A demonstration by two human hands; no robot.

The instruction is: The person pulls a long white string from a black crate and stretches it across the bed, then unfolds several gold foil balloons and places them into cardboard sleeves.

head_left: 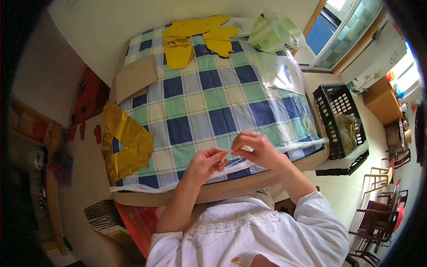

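Observation:
My left hand (206,165) and my right hand (258,150) meet over the near edge of the checked bed cover (187,107). Both are closed in a pinch on a small pale piece (228,154), too small to name. Beneath them a bunched strip of clear plastic film (249,165) runs along the near edge. To the left lies a shiny gold sheet (129,144) with an opening in it. Flat yellow cut-out shapes (187,29) rest at the far side, some overlapping.
A brown cardboard piece (137,78) lies at the left edge. At the far right are a green and white plastic bag (273,33) and a clear plastic sheet (284,73). A black crate (327,95) stands right of the bed, and stacked cardboard (104,216) sits at lower left.

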